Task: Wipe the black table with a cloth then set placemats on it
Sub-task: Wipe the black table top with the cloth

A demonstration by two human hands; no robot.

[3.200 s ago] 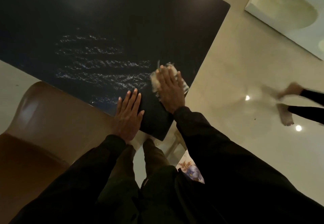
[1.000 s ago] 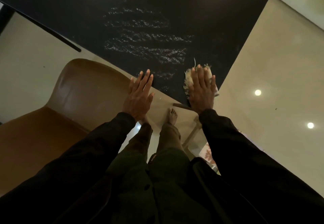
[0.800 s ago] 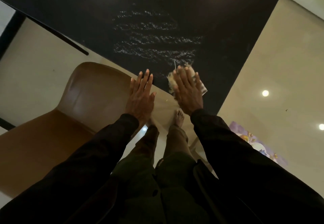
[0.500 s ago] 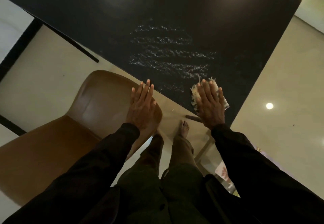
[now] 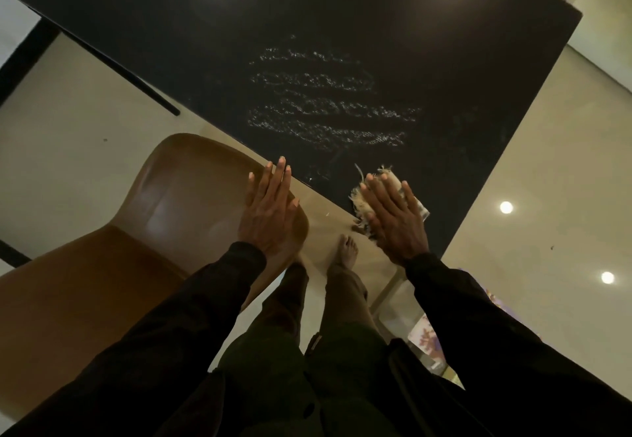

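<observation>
The black table [image 5: 342, 19] fills the upper part of the head view, with wet streaks [image 5: 325, 101] across its near half. My right hand [image 5: 393, 221] lies flat with straight fingers on a pale frayed cloth [image 5: 362, 202], pressing it onto the table near the front edge by the near right corner. My left hand [image 5: 270, 210] is flat with fingers straight, held at the table's front edge, above the back of a brown chair. No placemat lies on the table.
A brown chair [image 5: 119, 241] stands at the left, tucked against the table's front edge. Beige glossy floor [image 5: 547, 197] surrounds the table and reflects ceiling lights. Something with a floral print [image 5: 427, 337] shows low at the right behind my arm. My legs and a bare foot [image 5: 347, 252] are below.
My right hand has slid the cloth back and forth along the front edge and now sits nearer the right corner. My left hand has stayed flat at the edge. The view has shifted.
</observation>
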